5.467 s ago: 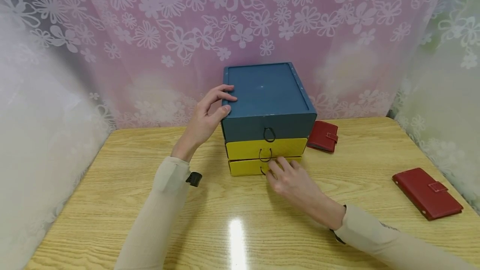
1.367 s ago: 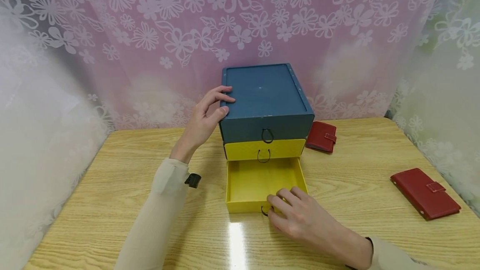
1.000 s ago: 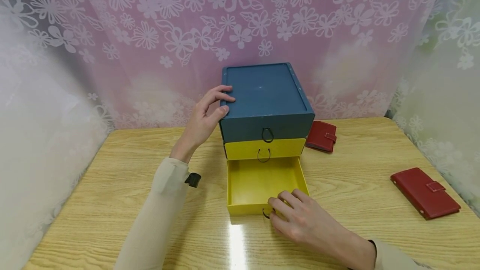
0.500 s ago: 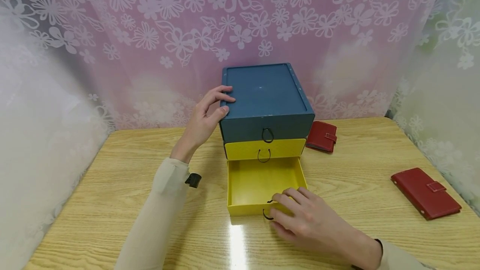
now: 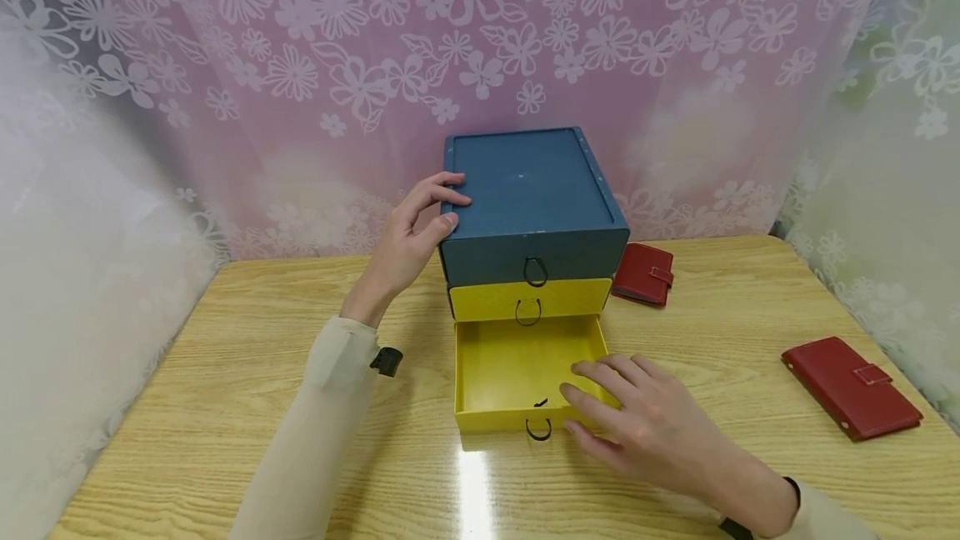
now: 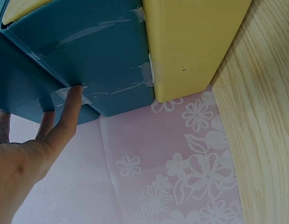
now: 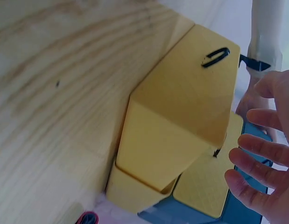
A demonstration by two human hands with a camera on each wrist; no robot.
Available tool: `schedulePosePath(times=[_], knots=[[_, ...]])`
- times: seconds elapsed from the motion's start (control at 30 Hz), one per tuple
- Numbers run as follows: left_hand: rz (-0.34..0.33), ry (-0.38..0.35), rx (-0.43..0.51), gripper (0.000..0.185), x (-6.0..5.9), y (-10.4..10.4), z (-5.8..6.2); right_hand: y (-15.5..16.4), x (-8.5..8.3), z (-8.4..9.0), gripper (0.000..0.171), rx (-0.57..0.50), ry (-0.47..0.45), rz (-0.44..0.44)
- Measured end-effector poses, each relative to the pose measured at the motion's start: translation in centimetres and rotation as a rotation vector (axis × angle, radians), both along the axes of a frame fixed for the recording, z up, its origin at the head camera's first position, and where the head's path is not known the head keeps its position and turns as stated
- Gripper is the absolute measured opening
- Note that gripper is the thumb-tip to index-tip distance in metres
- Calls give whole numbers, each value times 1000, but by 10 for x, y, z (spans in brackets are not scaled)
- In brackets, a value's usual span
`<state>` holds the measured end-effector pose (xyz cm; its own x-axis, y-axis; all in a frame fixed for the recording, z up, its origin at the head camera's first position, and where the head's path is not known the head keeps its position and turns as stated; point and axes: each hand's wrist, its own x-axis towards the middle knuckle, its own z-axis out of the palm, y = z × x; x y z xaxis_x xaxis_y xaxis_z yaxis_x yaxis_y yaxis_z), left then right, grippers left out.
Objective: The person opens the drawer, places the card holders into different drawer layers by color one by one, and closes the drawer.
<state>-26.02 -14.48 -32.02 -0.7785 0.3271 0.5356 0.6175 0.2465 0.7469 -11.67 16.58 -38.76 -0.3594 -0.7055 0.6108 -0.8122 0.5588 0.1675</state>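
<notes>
A box of drawers stands at the table's back, its blue top section (image 5: pixel 532 182) above two yellow drawers. The bottom yellow drawer (image 5: pixel 495 369) is pulled out, with nothing inside but the black knot of its loop handle (image 5: pixel 538 432). Above it the middle yellow drawer (image 5: pixel 480 300) is pushed in. My left hand (image 5: pixel 408 236) rests on the blue section's left edge, fingertips on its top; in the left wrist view the fingers (image 6: pixel 65 123) touch the blue side. Over the drawer's front right corner my right hand (image 5: pixel 645 423) hovers with loosely spread fingers, holding nothing.
A small red snap-strap wallet (image 5: pixel 645 273) lies right of the box, partly behind it. A larger red wallet or notebook (image 5: pixel 851 388) lies near the right edge of the wooden table (image 5: pixel 262 373). A pink floral curtain (image 5: pixel 337 107) hangs close behind.
The bottom drawer has been drawn out toward me. My right hand has since let go of its loop handle and moved right. My left hand has stayed on the box.
</notes>
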Motion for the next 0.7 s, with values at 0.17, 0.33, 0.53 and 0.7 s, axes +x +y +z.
schedulePosePath(times=[0.17, 0.33, 0.53, 0.7], knots=[[2, 0, 1, 26, 0, 0, 1, 9, -3, 5, 51, -17, 27, -32], [4, -2, -1, 27, 1, 0, 2, 16, -6, 11, 53, -31, 35, -65], [-3, -2, 4, 26, 1, 0, 1, 23, -9, 16, 53, -54, 29, -112], [-7, -4, 7, 26, 0, -1, 0, 29, -11, 17, 55, -77, 30, -134]])
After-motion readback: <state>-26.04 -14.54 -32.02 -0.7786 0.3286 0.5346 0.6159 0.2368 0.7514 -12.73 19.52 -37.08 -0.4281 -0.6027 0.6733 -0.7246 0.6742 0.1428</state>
